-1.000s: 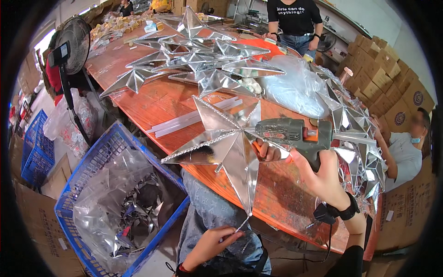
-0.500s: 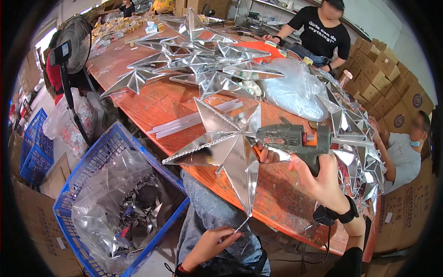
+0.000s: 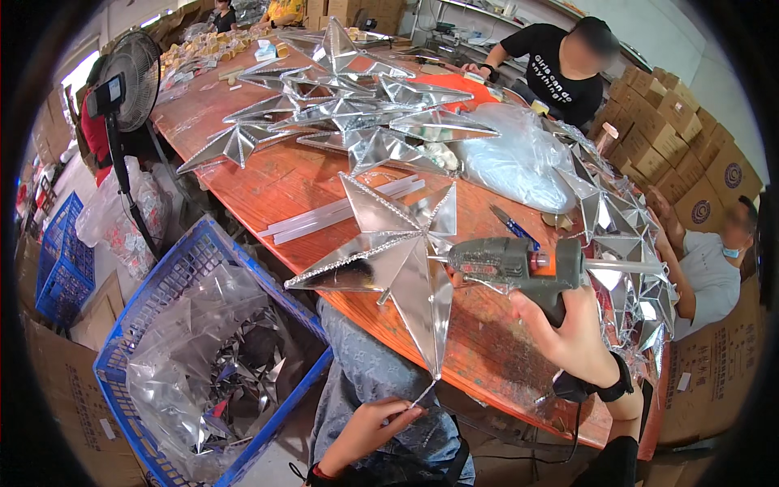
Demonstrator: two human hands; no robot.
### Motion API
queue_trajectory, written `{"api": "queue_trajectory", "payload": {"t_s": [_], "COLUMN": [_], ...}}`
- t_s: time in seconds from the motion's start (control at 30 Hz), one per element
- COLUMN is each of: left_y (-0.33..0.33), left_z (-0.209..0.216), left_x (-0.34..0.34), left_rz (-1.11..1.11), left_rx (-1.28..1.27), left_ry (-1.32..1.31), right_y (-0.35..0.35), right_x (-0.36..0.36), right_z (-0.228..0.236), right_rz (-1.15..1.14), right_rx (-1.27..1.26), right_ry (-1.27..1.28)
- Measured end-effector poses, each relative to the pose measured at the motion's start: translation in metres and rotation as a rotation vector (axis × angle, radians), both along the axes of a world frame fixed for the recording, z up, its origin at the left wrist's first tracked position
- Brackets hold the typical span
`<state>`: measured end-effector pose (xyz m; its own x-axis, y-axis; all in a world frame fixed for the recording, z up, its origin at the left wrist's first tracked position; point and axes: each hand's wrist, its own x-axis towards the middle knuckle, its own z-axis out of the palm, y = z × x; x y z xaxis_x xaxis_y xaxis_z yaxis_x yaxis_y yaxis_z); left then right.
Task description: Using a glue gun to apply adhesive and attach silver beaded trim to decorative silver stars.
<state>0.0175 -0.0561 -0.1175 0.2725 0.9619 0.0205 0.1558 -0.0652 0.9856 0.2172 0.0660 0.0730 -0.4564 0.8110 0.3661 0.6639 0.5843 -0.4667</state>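
A large silver star (image 3: 410, 252) with raised ridges lies at the near edge of the table, its lowest point overhanging the edge. Silver beaded trim (image 3: 381, 248) runs along some of its ridges. From the lowest tip a thin strand of this trim (image 3: 423, 394) leads down to my left hand (image 3: 369, 432), whose fingers pinch its end above my knee. My right hand (image 3: 572, 329) is wrapped round the grip of a dark green glue gun (image 3: 495, 258). A clear glue stick (image 3: 625, 266) sticks out of its back. The nozzle points left, close beside the star's right side.
Stacked silver stars (image 3: 349, 105), white sticks (image 3: 324, 219), a blue-handled tool (image 3: 515, 227) and a plastic bag (image 3: 519, 158) lie on the table (image 3: 268, 183). A blue crate (image 3: 154, 292) stands at left, near a fan (image 3: 134, 81). Two co-workers sit at the far side and right.
The glue gun has shifted slightly down and left in my right hand, uncovering the blue-handled tool behind it. My left hand and the star have barely moved. The co-worker in black leans forward.
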Motion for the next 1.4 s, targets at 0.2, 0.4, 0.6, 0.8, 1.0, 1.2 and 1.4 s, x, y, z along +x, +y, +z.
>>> {"api": "queue_trajectory", "payload": {"t_s": [0.2,0.4,0.6,0.8,1.0,1.2,1.4], "left_y": [-0.004,0.002,-0.013,-0.003,-0.005,0.005,0.002], "left_z": [-0.001,0.013,0.010,0.009,0.036,0.052,0.049], "left_x": [-0.002,-0.011,-0.045,-0.058,-0.046,-0.011,0.014], "left_rz": [0.025,-0.044,0.263,0.485,0.514,0.221,0.038], "left_rx": [-0.016,-0.055,-0.221,-0.059,-0.030,-0.069,-0.089], "left_ry": [0.020,0.052,0.170,0.169,0.075,-0.210,-0.148], "right_y": [-0.014,-0.009,0.049,0.059,0.045,-0.030,-0.067], "right_x": [0.007,0.069,0.138,0.162,0.176,0.086,0.033], "right_z": [0.006,0.013,-0.051,-0.062,-0.057,0.019,0.020], "right_rz": [-0.061,-0.437,-0.452,-0.428,-0.463,-0.204,0.472], "right_rx": [-0.164,0.100,-0.128,-0.171,-0.031,-0.292,-0.323], "right_ry": [0.141,0.198,0.169,0.108,0.121,0.180,0.017]}}
